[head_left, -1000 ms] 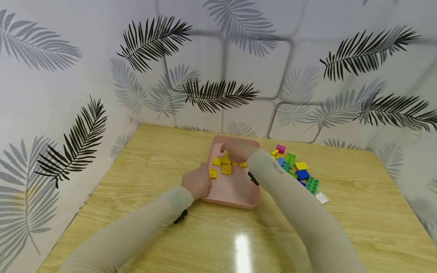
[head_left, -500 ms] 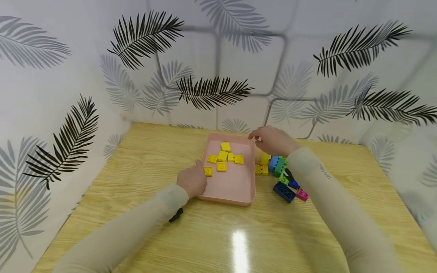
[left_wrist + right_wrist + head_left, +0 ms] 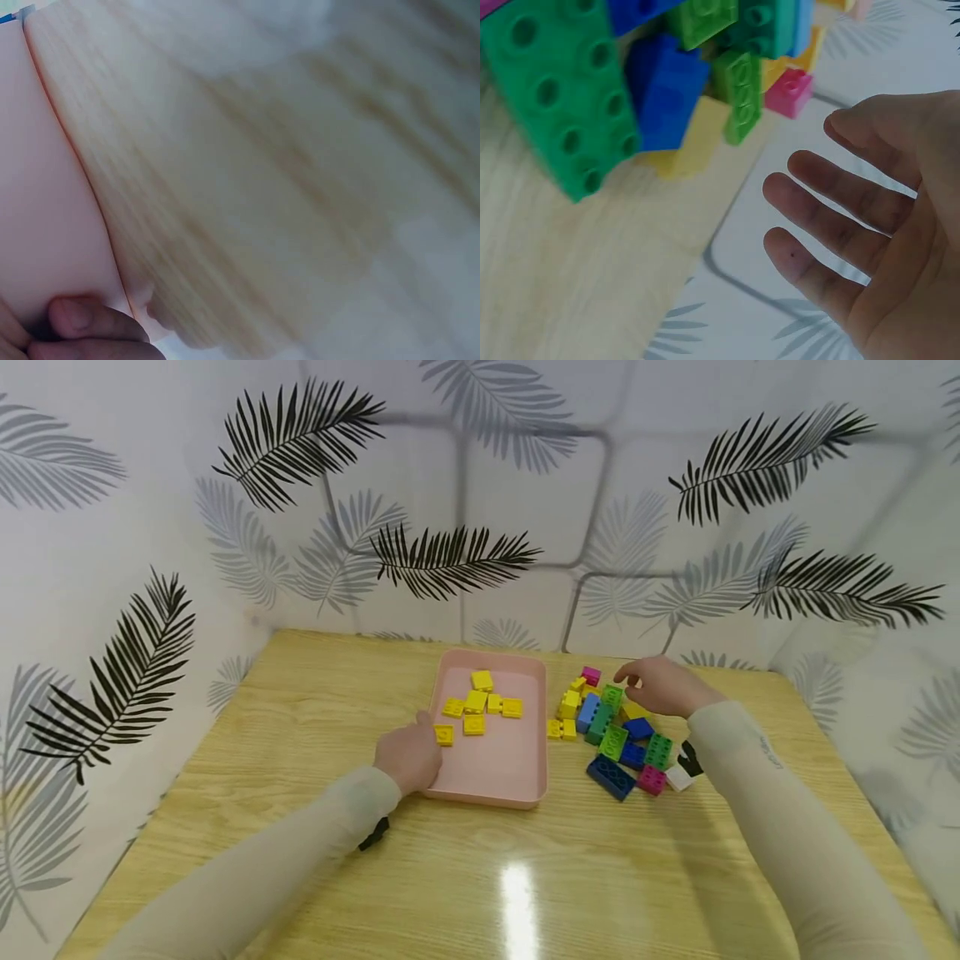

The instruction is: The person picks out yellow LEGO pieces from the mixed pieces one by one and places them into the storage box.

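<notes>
A shallow pink tray lies on the table with several yellow toy bricks in its left and upper part. My left hand grips the tray's left side; in the left wrist view its fingers curl at the edge. My right hand hovers over the far side of a pile of mixed bricks. In the right wrist view its fingers are spread and relaxed, holding nothing. Closest to it are a yellow brick, a lime green brick and a small pink brick.
The pile right of the tray also holds a navy brick, a magenta brick, a white piece and a green brick. Yellow pieces lie close by the tray's right wall. A leaf-patterned backdrop stands behind the table.
My right hand has left the yellow bricks inside the tray and moved right, over the mixed pile. My left hand stays on the tray's side. The whole view has shifted slightly.
</notes>
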`<state>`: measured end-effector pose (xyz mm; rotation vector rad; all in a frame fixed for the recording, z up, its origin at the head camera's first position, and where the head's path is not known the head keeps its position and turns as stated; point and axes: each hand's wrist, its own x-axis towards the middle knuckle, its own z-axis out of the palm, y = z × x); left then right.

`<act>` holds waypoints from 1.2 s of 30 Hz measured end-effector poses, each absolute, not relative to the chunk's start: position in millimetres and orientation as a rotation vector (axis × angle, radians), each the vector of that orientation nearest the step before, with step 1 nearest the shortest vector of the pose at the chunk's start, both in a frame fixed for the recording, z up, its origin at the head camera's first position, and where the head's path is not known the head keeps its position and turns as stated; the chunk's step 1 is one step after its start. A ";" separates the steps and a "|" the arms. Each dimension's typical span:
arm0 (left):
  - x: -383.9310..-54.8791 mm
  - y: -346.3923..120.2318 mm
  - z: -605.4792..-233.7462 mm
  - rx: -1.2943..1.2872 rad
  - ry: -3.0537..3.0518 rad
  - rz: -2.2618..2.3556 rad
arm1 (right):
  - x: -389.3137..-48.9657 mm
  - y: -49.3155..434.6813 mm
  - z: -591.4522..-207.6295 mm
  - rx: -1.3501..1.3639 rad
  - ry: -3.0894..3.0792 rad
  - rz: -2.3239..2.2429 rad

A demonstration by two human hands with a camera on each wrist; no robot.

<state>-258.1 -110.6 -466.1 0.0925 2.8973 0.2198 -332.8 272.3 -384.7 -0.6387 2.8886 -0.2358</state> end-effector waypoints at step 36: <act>-261.2 -113.4 -473.7 0.086 2.916 0.225 | -327.5 273.3 -403.9 -0.587 2.878 -0.292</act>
